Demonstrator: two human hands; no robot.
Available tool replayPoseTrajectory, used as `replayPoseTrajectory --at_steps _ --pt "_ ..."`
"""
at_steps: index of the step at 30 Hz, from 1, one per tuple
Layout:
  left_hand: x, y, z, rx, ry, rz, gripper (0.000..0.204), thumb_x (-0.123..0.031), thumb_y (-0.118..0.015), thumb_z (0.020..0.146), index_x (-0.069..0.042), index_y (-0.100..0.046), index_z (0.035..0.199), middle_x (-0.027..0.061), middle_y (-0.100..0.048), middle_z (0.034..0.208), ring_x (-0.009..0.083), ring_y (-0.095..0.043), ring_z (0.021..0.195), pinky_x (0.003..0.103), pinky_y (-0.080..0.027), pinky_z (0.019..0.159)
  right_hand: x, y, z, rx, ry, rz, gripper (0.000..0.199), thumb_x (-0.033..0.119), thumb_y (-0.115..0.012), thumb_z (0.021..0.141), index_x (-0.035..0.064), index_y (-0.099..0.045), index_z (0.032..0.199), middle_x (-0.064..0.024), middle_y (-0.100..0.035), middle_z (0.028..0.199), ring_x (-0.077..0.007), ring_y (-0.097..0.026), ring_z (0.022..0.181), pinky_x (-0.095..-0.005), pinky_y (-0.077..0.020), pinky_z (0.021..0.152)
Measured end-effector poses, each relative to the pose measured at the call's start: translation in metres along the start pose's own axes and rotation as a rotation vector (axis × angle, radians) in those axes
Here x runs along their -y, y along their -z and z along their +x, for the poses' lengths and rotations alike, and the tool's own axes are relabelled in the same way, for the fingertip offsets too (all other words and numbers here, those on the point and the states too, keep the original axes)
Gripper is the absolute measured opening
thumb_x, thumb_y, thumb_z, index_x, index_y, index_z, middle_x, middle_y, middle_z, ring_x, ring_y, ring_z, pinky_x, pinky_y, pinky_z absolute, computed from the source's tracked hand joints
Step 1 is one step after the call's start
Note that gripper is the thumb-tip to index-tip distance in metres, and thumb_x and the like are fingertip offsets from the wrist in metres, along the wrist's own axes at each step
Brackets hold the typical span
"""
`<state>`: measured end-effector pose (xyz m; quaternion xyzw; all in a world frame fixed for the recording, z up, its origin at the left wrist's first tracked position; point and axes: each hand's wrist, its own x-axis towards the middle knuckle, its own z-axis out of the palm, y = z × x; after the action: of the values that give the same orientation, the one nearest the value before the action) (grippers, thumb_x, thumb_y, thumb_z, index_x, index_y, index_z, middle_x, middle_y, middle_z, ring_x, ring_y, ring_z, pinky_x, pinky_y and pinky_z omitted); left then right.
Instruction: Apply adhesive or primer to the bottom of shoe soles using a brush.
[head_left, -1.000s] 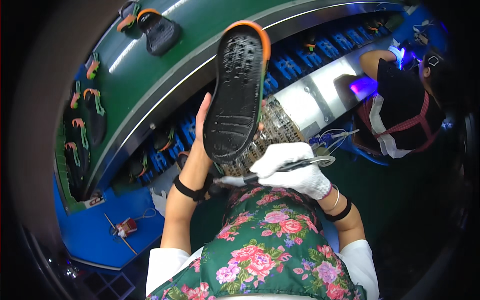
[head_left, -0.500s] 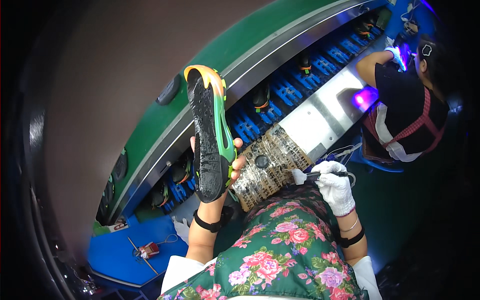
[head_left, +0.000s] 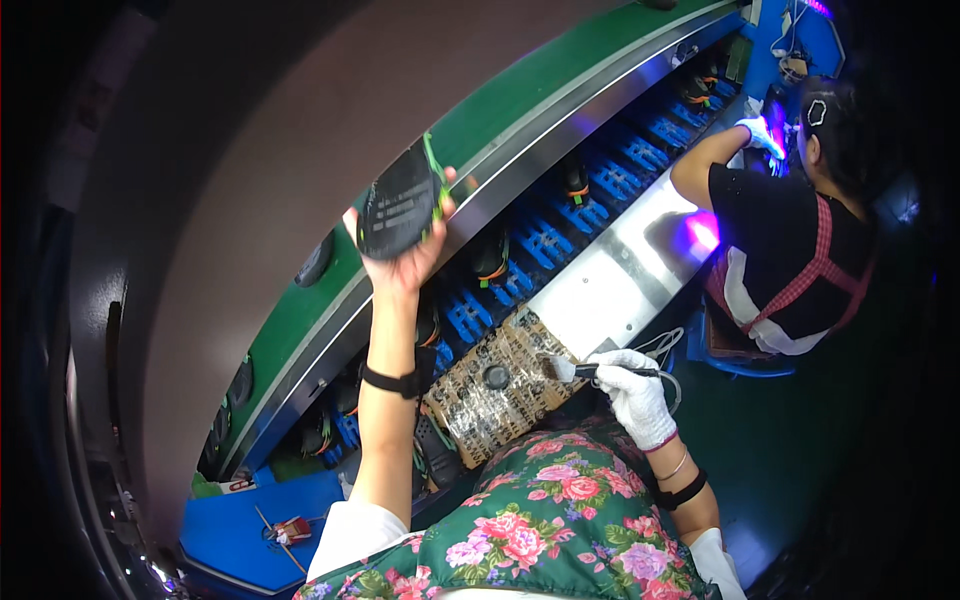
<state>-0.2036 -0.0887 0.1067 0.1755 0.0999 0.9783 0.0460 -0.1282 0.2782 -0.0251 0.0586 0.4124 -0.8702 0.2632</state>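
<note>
shoe sole (head_left: 400, 203) upper centre-left, in left hand (head_left: 405, 255), over conveyor belt (head_left: 560, 100) running lower left to upper right; tray row (head_left: 600, 190) just below belt; pad (head_left: 495, 385) centre on bench (head_left: 610, 285); brush (head_left: 590, 370) in right hand (head_left: 635, 395) right of pad; co-worker (head_left: 790, 250) upper right

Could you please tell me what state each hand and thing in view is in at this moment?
left hand: bare, raised, gripping the shoe.
shoe: black sole showing, held over the green belt.
right hand: gloved, closed on the brush.
brush: bristles at the board's edge.
taped board: lying flat.
purple lamp: lit.
</note>
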Motion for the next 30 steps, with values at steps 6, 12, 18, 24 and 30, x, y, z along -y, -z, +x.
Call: replayPoseTrajectory --at_steps 6,12,18,24,30 --pt "-0.024 0.056 0.068 -0.431 -0.385 -0.165 0.084 -0.058 -0.058 0.096 0.003 -0.036 0.15 0.0315 -0.035 0.15 0.0455 -0.046 0.132 0.054 -0.049 0.111 0.019 0.021 0.014 0.014 0.013 -0.119 0.012 -0.003 -0.071 0.083 0.001 -0.074 0.094 -0.0044 -0.07 0.079 -0.0084 -0.059 0.063 -0.0217 -0.0456 0.056" --pt "-0.113 0.103 0.074 -0.386 -0.38 -0.085 0.104 -0.079 -0.034 0.096 0.006 -0.025 0.156 0.0329 -0.032 0.154 0.0468 -0.044 0.134 0.059 -0.048 0.108 0.029 0.006 0.025 -0.016 -0.074 -0.033 0.009 -0.005 -0.076 0.08 0.0013 -0.073 0.086 -0.0031 -0.069 0.076 -0.011 -0.06 0.066 -0.0243 -0.046 0.062" --pt "-0.017 0.044 0.087 -0.482 -0.462 -0.338 0.108 -0.079 -0.035 0.096 0.009 -0.02 0.157 0.0328 -0.024 0.161 0.0446 -0.033 0.147 0.058 -0.039 0.117 0.046 0.017 0.038 -0.016 -0.088 -0.043 0.01 -0.005 -0.075 0.081 0.0015 -0.074 0.088 -0.0031 -0.07 0.077 -0.0109 -0.061 0.069 -0.0245 -0.0466 0.065" --pt "0.009 0.005 0.098 -0.671 -0.25 -0.013 0.072 -0.032 -0.062 0.1 0.007 -0.033 0.154 0.0263 -0.051 0.145 0.0382 -0.058 0.126 0.044 -0.052 0.106 0.057 0.014 0.059 0.002 -0.147 0.083 0.015 -0.006 -0.074 0.084 0.0005 -0.077 0.097 -0.0052 -0.076 0.089 -0.0109 -0.066 0.073 -0.0226 -0.0503 0.068" --pt "0.048 0.016 0.233 -0.497 0.205 1.048 0.057 -0.03 -0.066 0.098 0.003 -0.054 0.142 0.0201 -0.06 0.135 0.0299 -0.063 0.119 0.038 -0.055 0.1 0.056 0.006 0.078 0.001 -0.15 0.089 0.015 -0.005 -0.074 0.083 0.0007 -0.077 0.096 -0.0061 -0.076 0.091 -0.0124 -0.065 0.077 -0.0248 -0.0504 0.074"
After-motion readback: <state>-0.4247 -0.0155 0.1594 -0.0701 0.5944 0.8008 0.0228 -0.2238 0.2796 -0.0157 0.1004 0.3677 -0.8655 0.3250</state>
